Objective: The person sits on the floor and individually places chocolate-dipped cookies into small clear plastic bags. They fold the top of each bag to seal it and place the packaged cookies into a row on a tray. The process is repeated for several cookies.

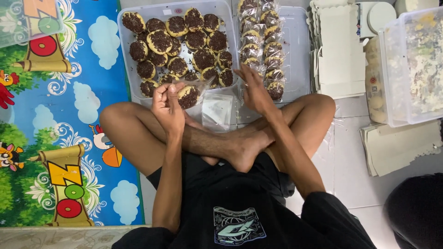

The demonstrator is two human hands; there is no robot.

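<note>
Left hand (167, 103): fingers (162, 90) curled and pinched on a round, chocolate-crumbed cookie (188, 96), which sits partly inside a clear plastic sleeve (199, 85). The cookie is held just above the person's crossed legs, immediately short of the near edge of the cookie tray.

Right hand (254, 90): fingers (243, 74) extended and held close together, palm turned inward, gripping nothing. The fingertips lie against the far end of the sleeve or just beside it; contact cannot be confirmed.

Handling assessment: the cookie appears light and rigid but brittle, with a loose crumb topping liable to shed under pressure. A hold at the rim with light pressure is judged safest, keeping off the coated face. The sleeve is thin, limp and likely slippery; its open mouth is the sensible place to take hold.

Beyond the left fingers: a clear plastic tray (125, 44) holding many unwrapped cookies of the same kind, crowded and overlapping. Below the right fingers, on the floor between the knees, lies a small stack of empty clear sleeves (217, 109). Beyond the right fingers: a second clear tray (297, 50) with two rows of already wrapped cookies (263, 41).

Farther right: flat pale cardboard box blanks (339, 55), a clear lidded container (410, 64), and more card sheets (399, 145) on the tiled floor. To the left, a colourful cartoon play mat (60, 129).
</note>
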